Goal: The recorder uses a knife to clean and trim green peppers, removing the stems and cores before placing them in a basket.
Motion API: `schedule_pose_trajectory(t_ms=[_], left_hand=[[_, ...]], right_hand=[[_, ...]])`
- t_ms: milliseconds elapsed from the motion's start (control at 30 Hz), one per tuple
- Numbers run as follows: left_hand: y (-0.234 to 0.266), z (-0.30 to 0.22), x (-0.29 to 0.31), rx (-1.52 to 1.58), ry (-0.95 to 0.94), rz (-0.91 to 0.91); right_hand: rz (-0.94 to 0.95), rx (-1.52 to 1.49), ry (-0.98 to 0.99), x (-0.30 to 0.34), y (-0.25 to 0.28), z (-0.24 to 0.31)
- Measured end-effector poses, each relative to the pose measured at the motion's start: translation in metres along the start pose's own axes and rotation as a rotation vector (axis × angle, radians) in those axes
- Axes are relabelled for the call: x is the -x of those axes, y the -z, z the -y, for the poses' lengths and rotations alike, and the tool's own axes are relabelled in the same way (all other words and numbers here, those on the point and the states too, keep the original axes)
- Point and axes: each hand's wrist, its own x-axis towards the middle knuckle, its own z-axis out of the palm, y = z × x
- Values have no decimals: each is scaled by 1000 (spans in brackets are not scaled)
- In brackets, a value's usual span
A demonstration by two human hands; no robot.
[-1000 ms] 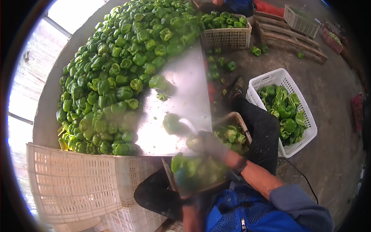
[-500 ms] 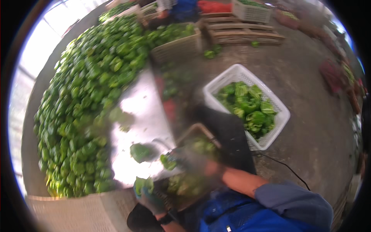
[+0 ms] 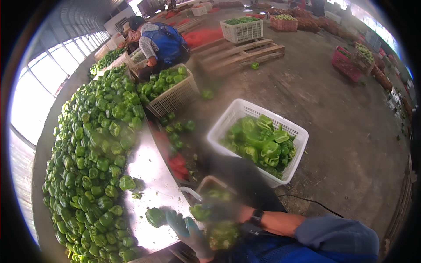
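My left hand point(image 3: 187, 231), in a grey-green glove, reaches over the metal tabletop point(image 3: 147, 175) with its fingers stretched out. Just beyond its fingertips lies a green bell pepper point(image 3: 155, 217); whether they touch, I cannot tell. My gloved right hand point(image 3: 224, 211) is smeared by motion and closed about another green bell pepper point(image 3: 200, 212). A pale curved strip point(image 3: 190, 192), perhaps a tool, sticks out beside that hand. Beneath it, a blurred container point(image 3: 215, 179) holds more green peppers point(image 3: 222, 235). A large heap of peppers point(image 3: 87, 166) covers the table's left side.
A white crate point(image 3: 287, 179) of peppers stands on the floor to the right, with a black cable point(image 3: 313, 200) nearby. Beyond the table are a beige crate point(image 3: 175, 97), a crouching person in blue point(image 3: 169, 46), wooden pallets point(image 3: 245, 55) and loose peppers point(image 3: 175, 131).
The view has tilted up. My left hand held a pepper near the table's front edge; now it is empty and stretched toward the pepper on the tabletop. My right hand still has a pepper.
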Motion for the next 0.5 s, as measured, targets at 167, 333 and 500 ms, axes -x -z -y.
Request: schedule_pose_trajectory(t_ms=[167, 333, 500], left_hand=[[55, 65, 17, 303, 146, 252], [63, 83, 21, 232, 161, 220], [22, 54, 33, 444, 345, 116]], right_hand=[[154, 846, 362, 14, -33, -19], [247, 1582, 698, 23, -46, -13], [135, 1438, 658, 18, -35, -28]])
